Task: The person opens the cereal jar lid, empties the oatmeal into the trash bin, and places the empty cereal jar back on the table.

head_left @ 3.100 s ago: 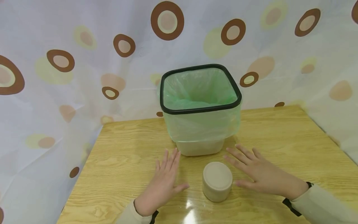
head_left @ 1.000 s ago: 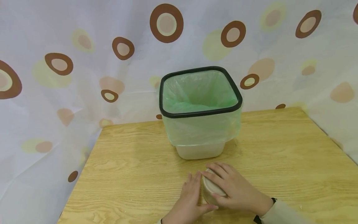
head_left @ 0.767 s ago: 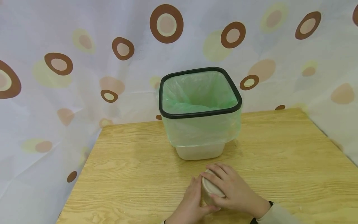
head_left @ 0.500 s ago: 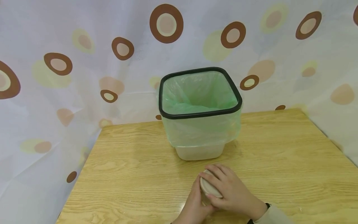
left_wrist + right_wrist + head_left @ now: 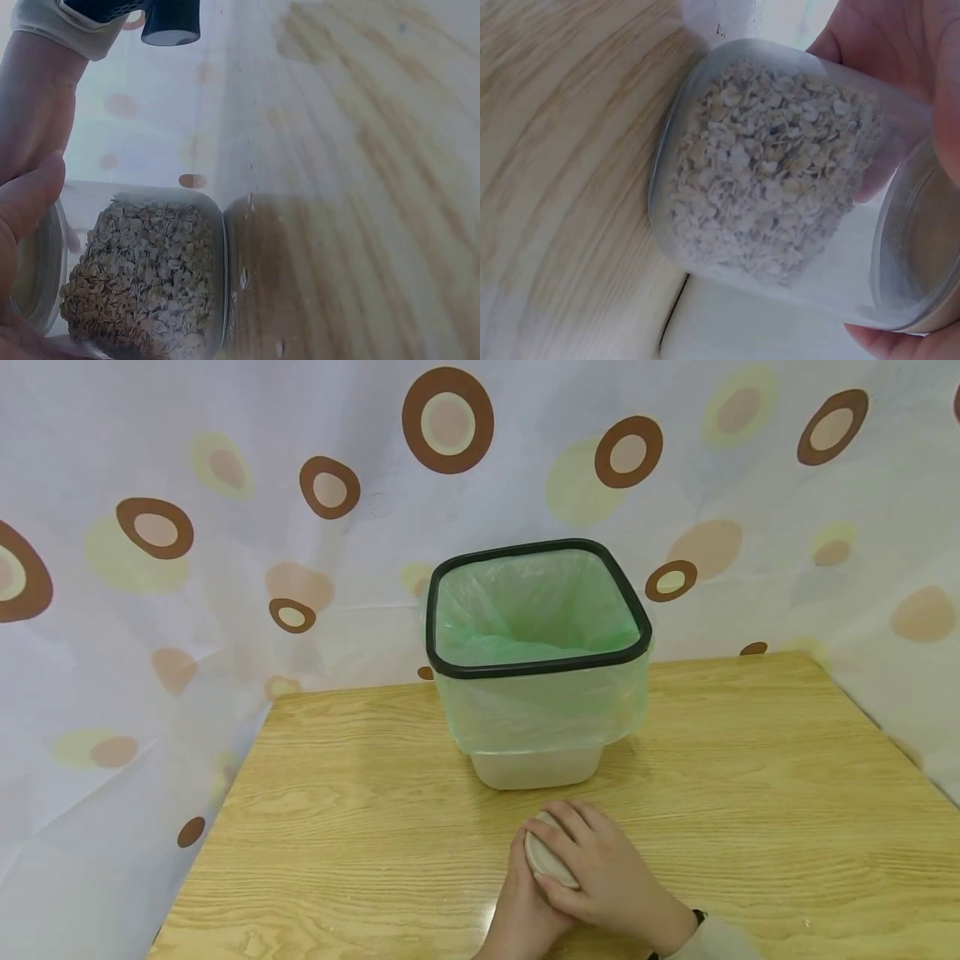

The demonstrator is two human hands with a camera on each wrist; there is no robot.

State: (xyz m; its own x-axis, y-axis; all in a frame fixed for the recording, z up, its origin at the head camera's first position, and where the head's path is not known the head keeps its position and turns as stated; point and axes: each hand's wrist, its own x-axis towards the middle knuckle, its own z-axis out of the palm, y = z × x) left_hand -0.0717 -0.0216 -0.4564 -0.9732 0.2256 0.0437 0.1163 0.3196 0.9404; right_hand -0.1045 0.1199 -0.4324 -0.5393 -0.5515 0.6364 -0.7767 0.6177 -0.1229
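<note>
A clear jar [image 5: 772, 165] of oat flakes stands close over the table, its base near the wood in both wrist views. Its round beige lid [image 5: 550, 852] shows between the hands in the head view. My right hand [image 5: 611, 877] grips the lid from the right, fingers curled over the far rim and thumb at the near side. The left hand [image 5: 521, 910] wraps round the jar from the left, partly hidden under the right. Inside the left wrist view, the oat flakes [image 5: 150, 270] fill much of the jar. Whether the lid is loose, I cannot tell.
Behind the hands stands a waste bin [image 5: 536, 768] with a black rim and a pale green liner bag [image 5: 547, 710]. A wood-grain table [image 5: 337, 827] lies under everything, with small crumbs on it. A dotted curtain [image 5: 225, 527] surrounds the back and sides.
My hands, first spread apart on either side of the jar, have closed in and grip it. Since then both hands and the lid have shifted slightly left.
</note>
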